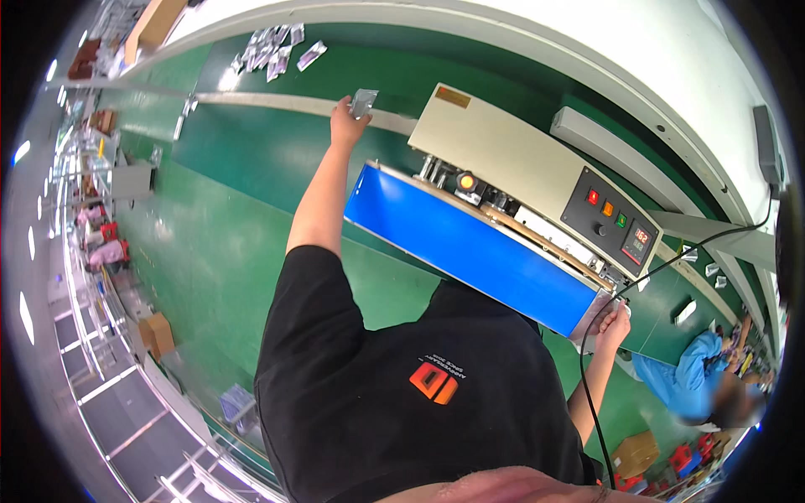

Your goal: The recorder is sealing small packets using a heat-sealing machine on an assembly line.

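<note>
A small silvery packet [364,102] is pinched in my left hand [346,124], which reaches out past the left end of a band sealer [503,142]. The sealer has a cream housing, a dark control panel [610,216] with lit buttons and a red display, and a blue conveyor belt [478,251] along my side. My right hand [614,329] is at the belt's right end, its fingers closed around a small pale, shiny thing [622,308] that is too small to make out.
Several silvery packets [272,54] lie in a loose pile on the green bench at the far left. A black cable [590,377] hangs in front of my right arm. A person in blue [683,377] is at the right. More packets [713,270] lie beyond the sealer's right end.
</note>
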`<state>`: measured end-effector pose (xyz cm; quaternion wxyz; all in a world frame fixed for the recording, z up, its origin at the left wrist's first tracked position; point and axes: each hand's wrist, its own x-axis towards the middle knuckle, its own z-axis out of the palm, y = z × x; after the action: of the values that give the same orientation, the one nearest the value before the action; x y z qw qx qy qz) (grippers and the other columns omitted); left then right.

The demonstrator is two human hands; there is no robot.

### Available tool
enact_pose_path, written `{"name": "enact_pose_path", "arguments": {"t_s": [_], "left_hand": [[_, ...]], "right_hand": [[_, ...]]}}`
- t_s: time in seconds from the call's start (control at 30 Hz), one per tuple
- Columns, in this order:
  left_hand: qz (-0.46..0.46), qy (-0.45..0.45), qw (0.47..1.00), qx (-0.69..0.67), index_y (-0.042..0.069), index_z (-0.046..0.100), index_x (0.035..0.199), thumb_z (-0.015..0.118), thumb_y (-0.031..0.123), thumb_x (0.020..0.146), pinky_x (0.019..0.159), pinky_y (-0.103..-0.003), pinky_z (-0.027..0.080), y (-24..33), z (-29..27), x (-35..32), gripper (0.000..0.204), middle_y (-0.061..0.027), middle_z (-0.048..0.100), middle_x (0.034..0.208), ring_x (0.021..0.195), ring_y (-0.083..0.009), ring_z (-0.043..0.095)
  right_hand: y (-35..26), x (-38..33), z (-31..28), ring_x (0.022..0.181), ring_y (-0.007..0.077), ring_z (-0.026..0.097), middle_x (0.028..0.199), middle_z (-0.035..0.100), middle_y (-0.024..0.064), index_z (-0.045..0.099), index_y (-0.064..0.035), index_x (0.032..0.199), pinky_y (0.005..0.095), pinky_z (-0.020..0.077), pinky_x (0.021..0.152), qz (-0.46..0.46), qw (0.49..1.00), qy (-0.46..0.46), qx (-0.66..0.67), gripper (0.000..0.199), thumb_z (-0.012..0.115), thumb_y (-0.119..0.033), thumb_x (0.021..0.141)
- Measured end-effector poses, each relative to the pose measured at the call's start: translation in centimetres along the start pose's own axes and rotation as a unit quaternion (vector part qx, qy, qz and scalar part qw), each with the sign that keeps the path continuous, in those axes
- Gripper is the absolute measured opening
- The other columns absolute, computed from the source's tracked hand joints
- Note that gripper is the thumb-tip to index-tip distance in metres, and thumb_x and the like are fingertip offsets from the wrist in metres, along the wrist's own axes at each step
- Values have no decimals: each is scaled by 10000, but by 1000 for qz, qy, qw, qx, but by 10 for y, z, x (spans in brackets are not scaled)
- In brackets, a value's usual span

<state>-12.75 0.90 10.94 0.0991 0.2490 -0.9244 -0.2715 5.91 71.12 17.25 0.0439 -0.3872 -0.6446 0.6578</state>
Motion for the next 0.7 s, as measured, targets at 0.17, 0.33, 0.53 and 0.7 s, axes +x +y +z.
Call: {"name": "enact_pose_path", "arguments": {"t_s": [0.17, 0.33, 0.53, 0.7], "left_hand": [[-153, 24, 985, 81, 178, 376, 1372, 760, 517, 610, 1059, -449, 292, 5, 28, 23, 918, -161, 313, 1433, 1313, -338, 308], [12, 3, 996, 93, 33, 511, 1252, 733, 432, 690, 1009, -420, 364, -28, -16, -10, 724, -225, 497, 1276, 1201, -353, 461], [-188, 71, 938, -281, -44, 472, 1270, 641, 184, 849, 911, -304, 432, -49, -74, -127, 508, -160, 555, 1203, 1046, -189, 545], [-399, 103, 870, -270, 42, 448, 1297, 600, 325, 851, 966, -434, 347, -56, -79, -289, 550, -91, 476, 1307, 1196, -229, 437]], "right_hand": [[0, -2, -5, 349, 51, 324, 476, 410, -34, 442, -129, 598, 201, 219, 312, 27, 999, 12, 32, 369, 559, -280, 915], [-4, -5, -4, 411, 26, 352, 524, 418, -69, 516, -132, 673, 187, 231, 350, 30, 999, 17, 17, 266, 577, -253, 902], [-17, 22, -33, 409, 71, 366, 529, 447, -27, 563, -59, 720, 221, 257, 371, 165, 975, -147, 33, 268, 587, -266, 890], [-52, 97, -79, 447, 92, 458, 559, 510, -3, 597, -23, 848, 219, 354, 407, 238, 930, -228, 162, 216, 596, -237, 873]]}}
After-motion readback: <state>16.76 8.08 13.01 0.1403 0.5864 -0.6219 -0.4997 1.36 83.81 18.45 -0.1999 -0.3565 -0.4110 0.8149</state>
